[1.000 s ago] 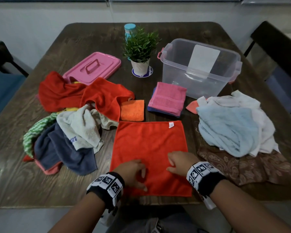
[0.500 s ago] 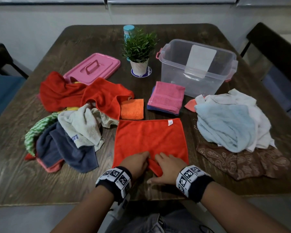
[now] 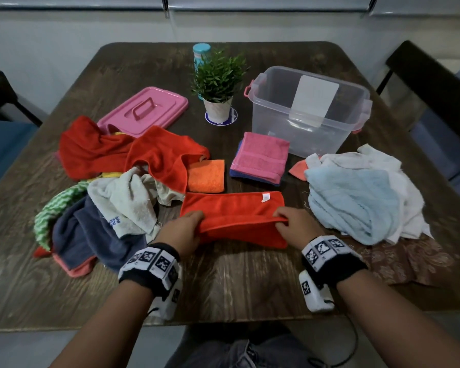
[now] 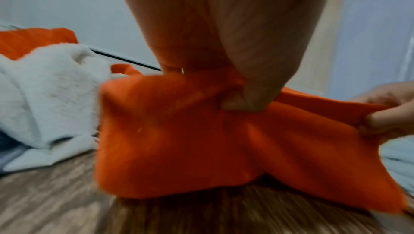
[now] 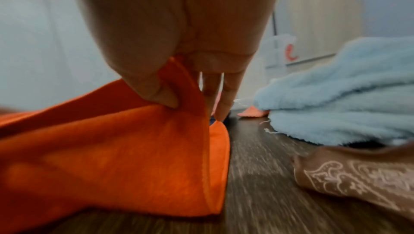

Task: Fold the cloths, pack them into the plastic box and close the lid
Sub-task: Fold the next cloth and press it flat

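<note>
An orange-red cloth (image 3: 234,208) lies in front of me on the wooden table (image 3: 237,282), its near edge lifted and carried partway over the far half. My left hand (image 3: 189,229) pinches that edge at its left corner (image 4: 241,103). My right hand (image 3: 292,224) pinches it at the right corner (image 5: 165,99). The clear plastic box (image 3: 308,112) stands open at the back right. Its pink lid (image 3: 144,110) lies at the back left. A folded pink cloth (image 3: 260,155) sits on a blue one before the box.
A heap of loose cloths (image 3: 112,187) in red, white, navy and green fills the left side. Light blue and white towels (image 3: 356,195) and a brown patterned cloth (image 3: 409,261) lie on the right. A potted plant (image 3: 218,86) and a teal-capped bottle (image 3: 201,50) stand at the back.
The cloth lay flat a second ago. Both hands gathered its near edge, spread apart to the corners, lifted it and carried it away from me over the far half.
</note>
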Demonstrator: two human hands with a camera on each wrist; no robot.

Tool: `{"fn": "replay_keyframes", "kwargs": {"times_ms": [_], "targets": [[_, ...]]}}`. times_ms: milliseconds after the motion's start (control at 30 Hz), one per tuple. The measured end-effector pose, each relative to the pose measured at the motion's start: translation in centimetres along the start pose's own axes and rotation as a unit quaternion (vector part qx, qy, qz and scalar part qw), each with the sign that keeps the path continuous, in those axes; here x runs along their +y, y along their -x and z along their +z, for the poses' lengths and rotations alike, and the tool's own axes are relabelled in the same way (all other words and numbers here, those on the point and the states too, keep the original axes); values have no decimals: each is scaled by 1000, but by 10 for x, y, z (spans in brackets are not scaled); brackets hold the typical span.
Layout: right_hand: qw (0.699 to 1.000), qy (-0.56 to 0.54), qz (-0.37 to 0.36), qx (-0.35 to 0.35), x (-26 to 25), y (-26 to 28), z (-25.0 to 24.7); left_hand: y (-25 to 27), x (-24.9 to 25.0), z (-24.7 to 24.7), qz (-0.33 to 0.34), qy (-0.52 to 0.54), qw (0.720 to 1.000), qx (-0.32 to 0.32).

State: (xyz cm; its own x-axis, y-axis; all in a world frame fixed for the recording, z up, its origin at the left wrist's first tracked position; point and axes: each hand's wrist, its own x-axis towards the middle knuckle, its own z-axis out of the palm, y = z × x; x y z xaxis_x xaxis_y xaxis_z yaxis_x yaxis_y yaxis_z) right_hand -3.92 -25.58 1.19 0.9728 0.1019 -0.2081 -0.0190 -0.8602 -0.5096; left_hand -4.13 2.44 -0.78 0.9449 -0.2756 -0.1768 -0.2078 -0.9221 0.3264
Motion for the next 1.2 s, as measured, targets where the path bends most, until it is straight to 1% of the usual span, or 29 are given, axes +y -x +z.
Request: {"fn": "replay_keyframes", "kwargs": {"times_ms": [67, 100, 167, 300, 367, 400, 467, 533, 567, 600, 700, 833, 900, 967, 1033, 1100, 1200], "targets": [[996, -82, 2, 38, 7, -7, -4, -2, -11, -9, -36, 13, 999, 18], [993, -113, 10, 43, 8, -9, -6, -1, -17, -12, -57, 22, 998, 19], [989, -144, 36, 25, 13, -12, -7, 0, -27, -15, -79, 48, 996, 14], [991, -91, 77, -57, 29, -18, 5, 5, -38, -11, -80, 120, 989, -14], [990, -65, 92, -84, 34, -19, 13, 5, -41, -5, -95, 157, 983, 2], [990, -56, 96, -85, 34, -19, 15, 4, -43, -2, -111, 187, 976, 16], [991, -63, 94, -66, 33, -20, 20, 1, -48, 8, -150, 261, 953, 46], [989, -95, 96, -58, 33, -20, 25, -2, -49, 20, -185, 337, 921, 57], [987, -110, 101, -64, 34, -20, 27, -3, -48, 25, -200, 359, 909, 60], [984, -121, 108, -71, 36, -20, 30, -3, -46, 29, -214, 366, 904, 59], [980, -127, 123, -88, 41, -18, 32, -1, -50, 43, -238, 346, 907, 34], [979, -86, 132, -130, 48, -13, 33, 4, -57, 53, -239, 278, 930, -5], [976, -70, 146, -144, 50, -13, 34, 5, -58, 55, -244, 261, 934, -11], [977, -68, 148, -138, 52, -15, 36, 4, -58, 55, -241, 258, 935, -8], [982, -82, 133, -109, 52, -16, 35, 2, -54, 51, -236, 278, 931, 6], [981, -127, 128, -68, 50, -18, 31, -1, -47, 43, -232, 318, 919, 34], [968, -206, 144, -5, 44, -25, 21, -8, -40, 31, -223, 358, 903, 88]]}}
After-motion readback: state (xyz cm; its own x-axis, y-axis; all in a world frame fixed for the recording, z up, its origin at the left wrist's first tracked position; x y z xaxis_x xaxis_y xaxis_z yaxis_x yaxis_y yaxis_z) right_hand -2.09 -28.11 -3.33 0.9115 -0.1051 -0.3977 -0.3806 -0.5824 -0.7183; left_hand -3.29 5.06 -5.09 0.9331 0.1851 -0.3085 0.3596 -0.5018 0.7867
